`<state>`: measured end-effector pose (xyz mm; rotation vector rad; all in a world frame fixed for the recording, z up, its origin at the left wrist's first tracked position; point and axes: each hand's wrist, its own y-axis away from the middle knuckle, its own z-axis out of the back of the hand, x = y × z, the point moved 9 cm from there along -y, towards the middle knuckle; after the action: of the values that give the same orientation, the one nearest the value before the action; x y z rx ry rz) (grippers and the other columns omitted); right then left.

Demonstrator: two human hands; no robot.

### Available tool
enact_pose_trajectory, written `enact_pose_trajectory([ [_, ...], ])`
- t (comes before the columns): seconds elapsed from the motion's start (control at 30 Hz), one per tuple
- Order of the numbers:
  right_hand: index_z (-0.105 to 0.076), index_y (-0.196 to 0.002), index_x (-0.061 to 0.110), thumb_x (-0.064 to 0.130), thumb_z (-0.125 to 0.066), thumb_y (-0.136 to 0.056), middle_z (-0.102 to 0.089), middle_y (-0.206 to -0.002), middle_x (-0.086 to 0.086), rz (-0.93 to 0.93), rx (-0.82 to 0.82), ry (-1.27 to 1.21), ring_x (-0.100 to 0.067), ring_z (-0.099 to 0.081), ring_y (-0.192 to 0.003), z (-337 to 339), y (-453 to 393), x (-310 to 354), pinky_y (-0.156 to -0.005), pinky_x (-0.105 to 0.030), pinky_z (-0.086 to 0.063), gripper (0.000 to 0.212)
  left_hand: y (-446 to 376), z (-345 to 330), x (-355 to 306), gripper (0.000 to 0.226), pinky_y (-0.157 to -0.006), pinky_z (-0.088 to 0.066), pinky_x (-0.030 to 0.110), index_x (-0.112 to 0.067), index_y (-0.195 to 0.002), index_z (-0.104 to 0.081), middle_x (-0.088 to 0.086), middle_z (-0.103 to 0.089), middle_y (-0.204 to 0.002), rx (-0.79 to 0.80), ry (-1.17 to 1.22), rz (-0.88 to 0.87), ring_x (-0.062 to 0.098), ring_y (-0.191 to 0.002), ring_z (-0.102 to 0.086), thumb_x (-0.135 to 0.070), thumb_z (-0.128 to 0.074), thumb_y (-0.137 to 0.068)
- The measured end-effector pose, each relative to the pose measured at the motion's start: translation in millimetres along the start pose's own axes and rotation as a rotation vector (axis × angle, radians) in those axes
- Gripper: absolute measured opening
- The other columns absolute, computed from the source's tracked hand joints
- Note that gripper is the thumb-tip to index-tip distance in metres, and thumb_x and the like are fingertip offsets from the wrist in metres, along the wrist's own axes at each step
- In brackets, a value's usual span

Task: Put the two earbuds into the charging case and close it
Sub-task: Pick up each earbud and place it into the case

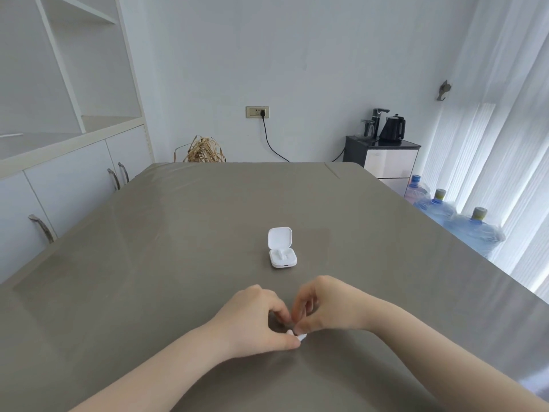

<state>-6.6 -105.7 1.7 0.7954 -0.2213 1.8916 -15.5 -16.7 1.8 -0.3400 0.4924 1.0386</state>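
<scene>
A white charging case (282, 257) stands in the middle of the grey table (148, 248), its lid tilted up and both wells empty. Nearer to me, my left hand (255, 319) and my right hand (326, 304) meet fingertip to fingertip just above the tabletop. Small white earbud parts (297, 335) show between the pinching fingers of both hands. Whether this is one earbud or two is hidden by the fingers. The hands are well short of the case, towards me.
White cabinets with handles (118, 176) run along the table's left edge. Several blue water jugs (472, 230) stand on the floor to the right, behind them a black cabinet with a kettle (392, 129). A dried straw bundle (203, 151) rises behind the far edge.
</scene>
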Motion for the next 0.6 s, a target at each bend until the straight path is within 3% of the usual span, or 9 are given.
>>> enact_pose_trajectory([
  [0.13, -0.072, -0.077, 0.023, 0.025, -0.072, -0.072, -0.072, -0.088, -0.007, 0.016, -0.016, 0.006, -0.006, -0.058, -0.075, 0, 1, 1, -0.079, -0.031, -0.052, 0.006, 2, -2, -3, 0.028, -0.075, -0.038, 0.019, -0.028, -0.086, -0.069, -0.019, -0.060, -0.082, 0.010, -0.020, -0.014, 0.002, -0.084, -0.044, -0.045, -0.072, -0.064],
  [0.4, -0.074, -0.085, 0.016, 0.025, -0.070, -0.073, -0.073, -0.092, -0.007, 0.027, -0.017, -0.005, -0.007, -0.060, -0.078, -1, 2, -1, -0.083, -0.033, -0.052, 0.016, 3, -8, -5, 0.021, -0.072, -0.034, 0.017, -0.027, -0.087, -0.071, -0.015, -0.060, -0.081, 0.030, -0.025, -0.044, 0.006, -0.083, -0.046, -0.039, -0.069, -0.070],
  [0.53, -0.074, -0.085, 0.018, 0.024, -0.068, -0.077, -0.071, -0.083, -0.001, 0.038, -0.055, -0.054, -0.005, -0.059, -0.075, 5, 2, -1, -0.079, -0.026, -0.051, 0.012, 0, 2, -1, 0.008, -0.066, -0.037, 0.013, -0.033, -0.065, -0.069, -0.012, -0.061, -0.071, 0.009, 0.144, 0.009, 0.001, -0.071, -0.049, -0.040, -0.071, -0.070],
  [0.6, -0.074, -0.086, 0.019, 0.020, -0.064, -0.080, -0.070, -0.080, 0.004, 0.037, -0.109, -0.120, -0.005, -0.059, -0.072, 13, 0, -2, -0.076, -0.023, -0.049, 0.013, -6, 11, 5, 0.013, -0.058, -0.036, 0.010, -0.036, -0.059, -0.068, -0.012, -0.060, -0.060, -0.008, 0.253, 0.063, 0.000, -0.057, -0.049, -0.038, -0.074, -0.070],
])
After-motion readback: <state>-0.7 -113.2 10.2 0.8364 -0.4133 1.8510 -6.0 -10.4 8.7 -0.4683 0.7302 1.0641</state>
